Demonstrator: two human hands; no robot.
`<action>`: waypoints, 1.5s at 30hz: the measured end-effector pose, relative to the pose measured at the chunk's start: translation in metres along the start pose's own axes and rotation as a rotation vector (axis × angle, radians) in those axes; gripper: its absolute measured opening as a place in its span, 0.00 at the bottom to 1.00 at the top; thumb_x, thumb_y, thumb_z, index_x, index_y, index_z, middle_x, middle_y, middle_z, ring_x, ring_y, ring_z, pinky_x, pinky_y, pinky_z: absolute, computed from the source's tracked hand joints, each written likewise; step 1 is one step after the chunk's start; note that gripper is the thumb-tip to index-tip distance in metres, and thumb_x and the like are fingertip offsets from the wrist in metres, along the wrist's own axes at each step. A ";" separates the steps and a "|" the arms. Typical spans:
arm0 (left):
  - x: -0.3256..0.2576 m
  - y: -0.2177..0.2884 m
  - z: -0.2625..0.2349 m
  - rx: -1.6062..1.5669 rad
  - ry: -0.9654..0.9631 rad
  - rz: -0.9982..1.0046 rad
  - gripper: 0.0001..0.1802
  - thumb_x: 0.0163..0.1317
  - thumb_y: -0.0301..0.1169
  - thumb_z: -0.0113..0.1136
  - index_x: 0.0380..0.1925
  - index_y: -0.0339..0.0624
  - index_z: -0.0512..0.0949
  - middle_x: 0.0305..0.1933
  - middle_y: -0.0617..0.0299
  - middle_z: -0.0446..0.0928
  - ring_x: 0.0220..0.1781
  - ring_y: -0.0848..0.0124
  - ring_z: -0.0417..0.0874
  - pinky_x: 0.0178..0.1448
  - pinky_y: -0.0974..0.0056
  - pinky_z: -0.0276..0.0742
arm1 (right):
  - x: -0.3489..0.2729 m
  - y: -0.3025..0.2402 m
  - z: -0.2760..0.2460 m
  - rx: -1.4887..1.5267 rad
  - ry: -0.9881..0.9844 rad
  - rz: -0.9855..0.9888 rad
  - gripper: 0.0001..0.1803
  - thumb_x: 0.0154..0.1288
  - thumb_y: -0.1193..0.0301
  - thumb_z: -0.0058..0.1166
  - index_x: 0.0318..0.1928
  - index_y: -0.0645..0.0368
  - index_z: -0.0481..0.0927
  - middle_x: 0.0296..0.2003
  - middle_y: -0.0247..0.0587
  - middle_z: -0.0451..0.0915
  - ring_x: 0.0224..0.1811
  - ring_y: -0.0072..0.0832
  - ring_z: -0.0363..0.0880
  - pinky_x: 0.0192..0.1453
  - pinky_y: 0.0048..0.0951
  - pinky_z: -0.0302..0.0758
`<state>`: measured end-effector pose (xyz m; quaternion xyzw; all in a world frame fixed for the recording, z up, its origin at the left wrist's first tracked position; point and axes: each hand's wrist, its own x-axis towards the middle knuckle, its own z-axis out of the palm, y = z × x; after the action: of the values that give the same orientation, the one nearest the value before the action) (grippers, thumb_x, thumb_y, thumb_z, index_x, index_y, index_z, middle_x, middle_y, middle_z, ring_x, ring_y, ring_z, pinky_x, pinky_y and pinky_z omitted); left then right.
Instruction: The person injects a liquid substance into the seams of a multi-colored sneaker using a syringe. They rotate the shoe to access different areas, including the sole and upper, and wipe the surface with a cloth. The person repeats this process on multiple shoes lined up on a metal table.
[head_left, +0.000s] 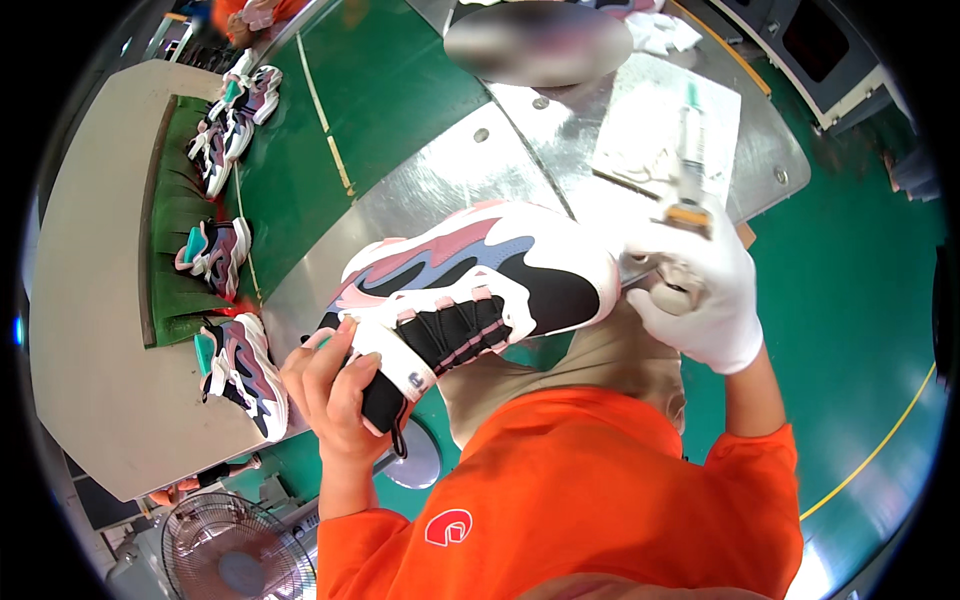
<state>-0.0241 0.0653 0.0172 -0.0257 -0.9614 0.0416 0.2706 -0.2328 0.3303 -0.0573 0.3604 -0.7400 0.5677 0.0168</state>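
Observation:
A white, pink, mauve and black sneaker (pixel 560 245) is tilted in front of me, its toe to the right and its laces facing me. My left hand (pixel 335 390) is bare and closed around its collar and tongue. My right hand (pixel 715 300), in a white glove, is closed around a metal dispensing gun with a clear syringe (pixel 692 150). The syringe's green tip points away from me, above the white board. Near the sneaker's toe are the gun's metal handle parts (pixel 670 285). The gloved fingers partly hide the grip.
A metal table (pixel 450 165) spans the front, with a stained white board (pixel 625 125) on it. At the left, several similar sneakers (pixel 240 370) line a curved bench (pixel 95 260). A fan (pixel 235 550) stands lower left. Another person's hand (pixel 240 28) shows at upper left.

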 end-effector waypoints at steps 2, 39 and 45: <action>0.003 -0.004 0.001 0.031 0.002 0.040 0.25 0.49 0.39 0.74 0.45 0.48 0.72 0.56 0.51 0.79 0.46 0.56 0.76 0.51 0.53 0.75 | 0.001 -0.001 -0.007 -0.099 0.038 -0.062 0.34 0.37 0.81 0.70 0.51 0.56 0.80 0.44 0.45 0.76 0.38 0.35 0.80 0.44 0.28 0.78; 0.409 -0.145 0.249 0.567 0.310 1.271 0.18 0.57 0.35 0.58 0.49 0.57 0.77 0.54 0.73 0.72 0.62 0.70 0.72 0.63 0.49 0.65 | 0.003 0.020 0.041 0.583 0.281 0.510 0.55 0.27 0.71 0.74 0.64 0.66 0.65 0.44 0.45 0.77 0.32 0.25 0.77 0.31 0.21 0.73; 0.365 -0.180 0.182 0.699 0.068 1.035 0.17 0.56 0.35 0.59 0.46 0.52 0.78 0.54 0.71 0.73 0.56 0.72 0.72 0.49 0.64 0.69 | 0.009 0.014 0.048 0.612 0.261 0.421 0.51 0.39 0.74 0.73 0.67 0.60 0.62 0.44 0.41 0.73 0.37 0.22 0.75 0.36 0.20 0.74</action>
<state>-0.4355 -0.0994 0.0686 -0.3994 -0.7449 0.4785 0.2382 -0.2291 0.2865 -0.0822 0.1139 -0.5860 0.7941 -0.1144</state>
